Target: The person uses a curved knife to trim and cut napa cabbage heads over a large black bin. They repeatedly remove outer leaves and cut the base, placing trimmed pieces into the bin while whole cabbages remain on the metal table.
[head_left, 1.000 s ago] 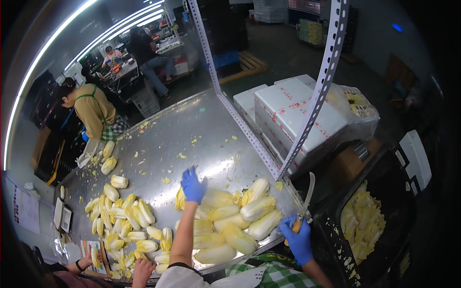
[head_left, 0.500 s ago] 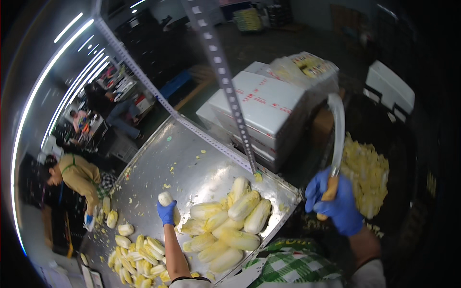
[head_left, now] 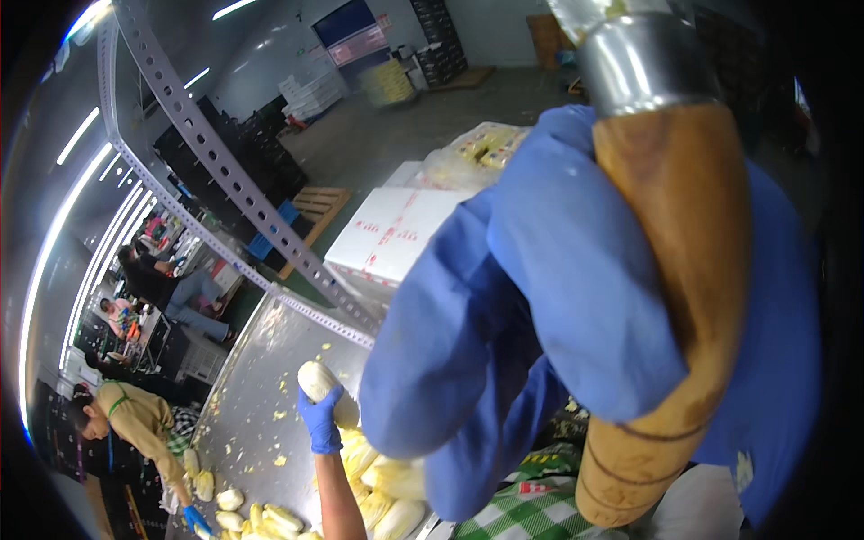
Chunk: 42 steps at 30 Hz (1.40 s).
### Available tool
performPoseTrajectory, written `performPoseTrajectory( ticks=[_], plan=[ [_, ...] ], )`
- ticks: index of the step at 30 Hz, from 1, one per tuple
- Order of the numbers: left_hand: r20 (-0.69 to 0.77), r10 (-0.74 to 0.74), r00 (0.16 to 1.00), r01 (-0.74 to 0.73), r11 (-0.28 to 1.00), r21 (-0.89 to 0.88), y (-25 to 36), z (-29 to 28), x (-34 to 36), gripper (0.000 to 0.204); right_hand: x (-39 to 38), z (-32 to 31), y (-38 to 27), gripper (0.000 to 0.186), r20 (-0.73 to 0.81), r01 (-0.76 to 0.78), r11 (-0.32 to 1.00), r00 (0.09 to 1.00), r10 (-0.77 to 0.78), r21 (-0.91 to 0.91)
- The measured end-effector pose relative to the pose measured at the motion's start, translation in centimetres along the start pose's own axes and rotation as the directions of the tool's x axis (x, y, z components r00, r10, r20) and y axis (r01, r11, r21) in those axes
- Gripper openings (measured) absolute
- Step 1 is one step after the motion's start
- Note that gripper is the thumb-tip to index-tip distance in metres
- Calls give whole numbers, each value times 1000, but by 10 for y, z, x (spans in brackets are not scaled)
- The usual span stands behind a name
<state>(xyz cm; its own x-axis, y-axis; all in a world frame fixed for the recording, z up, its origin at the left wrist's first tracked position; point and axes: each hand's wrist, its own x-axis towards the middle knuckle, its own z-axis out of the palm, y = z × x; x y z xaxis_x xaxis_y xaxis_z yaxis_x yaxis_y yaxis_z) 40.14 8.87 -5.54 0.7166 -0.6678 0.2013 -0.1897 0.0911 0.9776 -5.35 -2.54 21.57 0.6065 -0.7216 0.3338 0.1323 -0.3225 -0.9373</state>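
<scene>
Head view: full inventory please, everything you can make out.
Held cabbage: one, whitish, in left hand
Knife handle: one, brown wood, in right hand
Other cabbages: many, yellow and white, on table
Table: one, silver, under cabbages
Perforated frame: one, grey, above table
Box: at least one, white, beyond table
Co-workers: at least three, tan, black, pink clothing, left
Apron: one, green checked, bottom edge
Left hand: one, blue glove, around cabbage
Right hand: one, blue glove, near camera
</scene>
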Motion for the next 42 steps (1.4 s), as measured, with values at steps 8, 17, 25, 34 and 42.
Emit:
performPoseTrajectory(
  ticks=[8,17,25,34,42],
  plan=[
    [143,-41,989,54,995,-88,41,89,-48,62,-4,-37,-7,35,-41,-101,983,995,95,-157],
    [405,43,913,30,985,-172,115,181,-85,96,3,-55,-34,22,-26,-172,978,985,171,-114],
    [651,262,713,-1,928,-373,123,236,-119,91,-70,-11,38,15,-332,-215,809,943,26,-548],
    [735,354,579,-288,932,-222,125,280,-181,78,-143,-19,120,26,-109,-108,18,954,-279,-994],
    [767,316,559,-258,945,-202,126,298,-207,63,-171,-33,121,25,-167,-130,148,949,-268,-980]
  ],
)
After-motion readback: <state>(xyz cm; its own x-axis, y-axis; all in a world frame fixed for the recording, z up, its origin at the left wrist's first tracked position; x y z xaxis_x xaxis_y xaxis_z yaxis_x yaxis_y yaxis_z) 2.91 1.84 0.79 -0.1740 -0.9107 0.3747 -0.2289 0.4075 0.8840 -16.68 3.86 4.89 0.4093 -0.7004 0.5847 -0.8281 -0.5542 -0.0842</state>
